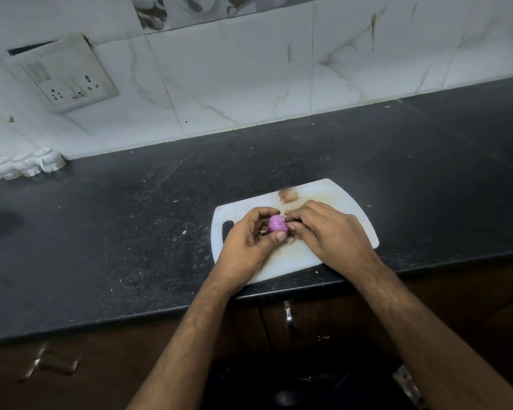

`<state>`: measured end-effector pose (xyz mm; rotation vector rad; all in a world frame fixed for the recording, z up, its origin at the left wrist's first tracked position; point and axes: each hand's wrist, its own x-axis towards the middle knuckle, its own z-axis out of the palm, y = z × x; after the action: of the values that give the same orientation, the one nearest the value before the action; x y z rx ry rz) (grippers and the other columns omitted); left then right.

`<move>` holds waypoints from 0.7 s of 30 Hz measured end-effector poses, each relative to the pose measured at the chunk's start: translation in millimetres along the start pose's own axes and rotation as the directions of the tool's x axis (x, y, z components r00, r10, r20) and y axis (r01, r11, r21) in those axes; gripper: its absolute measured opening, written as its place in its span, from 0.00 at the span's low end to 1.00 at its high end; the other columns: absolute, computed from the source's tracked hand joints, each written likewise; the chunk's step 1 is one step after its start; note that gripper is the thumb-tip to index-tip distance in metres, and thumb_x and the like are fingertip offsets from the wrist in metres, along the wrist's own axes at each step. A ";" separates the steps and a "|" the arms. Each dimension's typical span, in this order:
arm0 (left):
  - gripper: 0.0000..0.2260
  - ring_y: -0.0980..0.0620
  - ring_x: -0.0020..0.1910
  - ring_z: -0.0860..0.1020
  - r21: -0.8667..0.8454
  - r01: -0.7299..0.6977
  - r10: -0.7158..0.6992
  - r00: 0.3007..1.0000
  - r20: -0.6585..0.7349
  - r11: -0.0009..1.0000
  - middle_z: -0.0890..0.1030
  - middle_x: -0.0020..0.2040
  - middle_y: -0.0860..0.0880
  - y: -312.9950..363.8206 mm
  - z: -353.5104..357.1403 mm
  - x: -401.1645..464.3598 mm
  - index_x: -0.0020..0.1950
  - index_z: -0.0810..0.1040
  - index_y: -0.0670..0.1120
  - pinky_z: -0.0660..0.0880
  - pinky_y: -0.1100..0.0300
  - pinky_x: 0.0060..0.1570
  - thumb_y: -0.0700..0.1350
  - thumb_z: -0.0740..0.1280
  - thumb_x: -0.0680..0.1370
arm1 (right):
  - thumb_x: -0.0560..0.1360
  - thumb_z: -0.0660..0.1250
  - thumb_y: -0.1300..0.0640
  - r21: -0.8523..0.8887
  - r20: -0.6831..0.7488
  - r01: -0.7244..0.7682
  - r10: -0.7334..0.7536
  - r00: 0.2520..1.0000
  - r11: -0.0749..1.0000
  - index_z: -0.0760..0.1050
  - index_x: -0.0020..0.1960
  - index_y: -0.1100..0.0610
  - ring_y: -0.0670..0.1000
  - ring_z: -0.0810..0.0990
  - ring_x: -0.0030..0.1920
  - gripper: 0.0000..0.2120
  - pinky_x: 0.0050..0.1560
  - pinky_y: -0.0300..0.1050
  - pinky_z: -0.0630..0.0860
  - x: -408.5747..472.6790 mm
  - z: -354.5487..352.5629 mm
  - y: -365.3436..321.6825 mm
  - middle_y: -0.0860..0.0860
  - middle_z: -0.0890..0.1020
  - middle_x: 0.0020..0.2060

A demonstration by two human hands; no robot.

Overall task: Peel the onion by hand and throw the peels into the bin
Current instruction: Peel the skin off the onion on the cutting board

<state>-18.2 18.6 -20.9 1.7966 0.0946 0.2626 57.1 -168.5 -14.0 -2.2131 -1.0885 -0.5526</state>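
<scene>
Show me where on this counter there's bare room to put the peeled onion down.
Free: the board's far right corner, beside the loose peel, and the dark counter between the board and the white cups. Crowded: the board's middle, where both hands hold the onion.

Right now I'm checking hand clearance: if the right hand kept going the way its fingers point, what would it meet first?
The right hand points leftward at the onion, which its fingertips already pinch. Just beyond lies the left hand, which grips the onion from the other side, above the cutting board.
</scene>
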 end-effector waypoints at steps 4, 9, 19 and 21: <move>0.17 0.51 0.64 0.83 0.022 -0.006 0.006 1.000 0.005 1.000 0.86 0.61 0.50 -0.1 0.0 0.4 0.67 0.79 0.48 0.78 0.52 0.69 0.41 0.76 0.79 | 0.81 0.60 0.46 -0.028 0.005 -0.002 0.002 1.000 1.000 0.80 0.54 0.49 0.47 0.81 0.47 0.12 0.32 0.52 0.79 0.4 1.0 -0.8 0.44 0.82 0.47; 0.15 0.54 0.64 0.82 0.038 -0.008 0.007 0.999 0.036 0.999 0.85 0.61 0.51 3.3 1.1 -1.4 0.67 0.78 0.48 0.78 0.59 0.67 0.40 0.73 0.81 | 0.78 0.61 0.44 -0.067 -0.005 -0.026 0.025 1.000 0.997 0.81 0.50 0.52 0.48 0.80 0.44 0.15 0.31 0.51 0.78 1.6 1.0 -3.8 0.46 0.82 0.43; 0.15 0.52 0.68 0.81 -0.025 0.001 0.001 0.999 0.053 1.000 0.84 0.65 0.49 4.3 -1.3 -4.4 0.70 0.75 0.48 0.74 0.49 0.75 0.42 0.70 0.83 | 0.81 0.64 0.57 -0.157 0.129 -0.148 0.169 0.977 0.976 0.78 0.64 0.51 0.51 0.80 0.55 0.12 0.46 0.54 0.81 6.8 5.7 4.4 0.47 0.80 0.54; 0.16 0.53 0.69 0.80 -0.022 0.001 -0.001 0.999 0.040 1.000 0.83 0.66 0.51 4.5 -1.6 -4.4 0.72 0.75 0.49 0.73 0.50 0.76 0.45 0.69 0.83 | 0.80 0.64 0.61 -0.115 0.107 -0.131 0.143 0.984 0.985 0.77 0.66 0.50 0.50 0.81 0.56 0.16 0.43 0.54 0.81 4.7 4.2 4.2 0.45 0.81 0.57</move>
<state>-23.2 18.1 -16.7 1.7788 0.0643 0.2265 63.7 -165.1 -15.7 -2.4179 -0.9737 -0.4383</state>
